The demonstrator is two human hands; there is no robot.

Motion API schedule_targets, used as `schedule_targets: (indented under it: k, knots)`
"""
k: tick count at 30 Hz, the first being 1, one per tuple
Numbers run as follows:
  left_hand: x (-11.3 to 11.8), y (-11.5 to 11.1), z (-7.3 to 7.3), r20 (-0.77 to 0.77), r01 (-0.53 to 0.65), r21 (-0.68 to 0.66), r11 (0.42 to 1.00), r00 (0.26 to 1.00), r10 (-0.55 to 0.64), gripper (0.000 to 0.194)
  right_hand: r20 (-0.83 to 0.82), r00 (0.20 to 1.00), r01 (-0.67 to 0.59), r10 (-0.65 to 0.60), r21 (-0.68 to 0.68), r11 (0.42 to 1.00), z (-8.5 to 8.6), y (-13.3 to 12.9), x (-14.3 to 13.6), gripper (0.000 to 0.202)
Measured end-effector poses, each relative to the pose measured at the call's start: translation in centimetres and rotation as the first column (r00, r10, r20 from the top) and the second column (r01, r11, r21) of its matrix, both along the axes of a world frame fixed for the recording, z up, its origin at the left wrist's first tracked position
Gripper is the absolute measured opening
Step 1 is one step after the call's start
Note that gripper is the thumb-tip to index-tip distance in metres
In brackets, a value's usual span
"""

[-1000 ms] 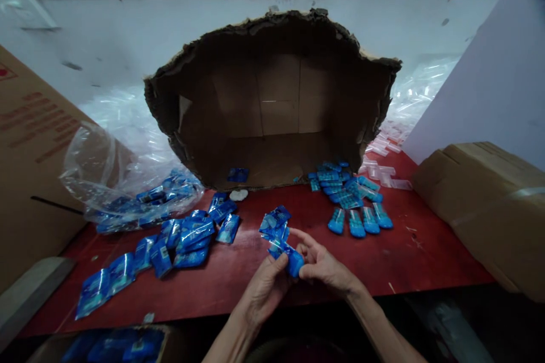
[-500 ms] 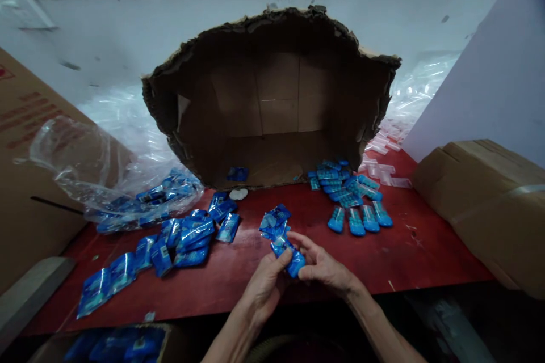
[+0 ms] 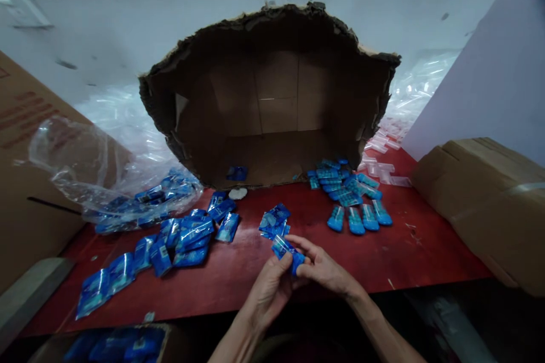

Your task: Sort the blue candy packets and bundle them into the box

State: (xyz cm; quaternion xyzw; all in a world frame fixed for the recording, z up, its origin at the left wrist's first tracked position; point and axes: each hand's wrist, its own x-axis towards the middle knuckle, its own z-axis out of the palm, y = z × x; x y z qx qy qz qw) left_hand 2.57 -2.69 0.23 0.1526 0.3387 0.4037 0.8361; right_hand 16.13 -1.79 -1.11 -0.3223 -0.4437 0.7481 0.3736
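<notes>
Both my hands meet near the table's front edge around a small shiny blue packet (image 3: 281, 247). My left hand (image 3: 272, 286) pinches it from below with the thumb on top. On its other side, the fingers of my right hand (image 3: 319, 266) close on the packet's right end; my fingers partly hide it. Just beyond lie several flat blue wrappers (image 3: 275, 219). To the right sits a pile of small containers (image 3: 349, 190) with blue ends and clear tops, several lined up in front. A heap of filled blue packets (image 3: 191, 235) lies to the left.
A large cardboard box (image 3: 279, 96) with a torn opening faces me at the back. Clear plastic bag (image 3: 76, 164) holds more blue packets at left. Closed carton (image 3: 485, 198) stands right, clear plastic pieces (image 3: 383, 170) beside it. An open box (image 3: 166, 340) sits below the front edge.
The packet has turned slightly in my hands, and my fingers have shifted on it. My left hand has moved a little to the right. The piles look unchanged.
</notes>
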Motion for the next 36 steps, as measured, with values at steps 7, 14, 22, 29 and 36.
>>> schedule_targets:
  k: [7,14,22,29,36]
  knots:
    - [-3.2,0.6,0.6,0.014,-0.241,-0.063,0.968,0.97,0.242,0.02,0.201,0.98,-0.017,-0.005,0.105,0.994,-0.8,0.9,-0.4,0.06]
    - [-11.5,3.7,2.8,0.135,-0.664,-0.121,0.738,0.725,0.675,0.055,0.768,0.417,-0.135,-0.485,0.581,0.803,-0.4,5.1,-2.5,0.026]
    - [-4.9,1.7,-1.0,-0.142,-0.317,-0.135,0.939,0.944,0.299,0.015,0.845,0.158,-0.211,-0.51,0.534,0.819,-1.3,9.8,-4.6,0.022]
    - [-2.3,1.6,-2.2,-0.294,-0.274,-0.073,0.959,0.925,0.241,0.026,0.851,0.091,-0.238,-0.518,0.523,0.818,-1.8,9.3,-4.5,0.026]
    - [-1.2,2.4,-2.3,-0.364,-0.228,-0.026,0.973,0.909,0.203,0.035,0.866,0.145,-0.339,-0.479,0.499,0.798,-1.4,10.7,-3.8,0.02]
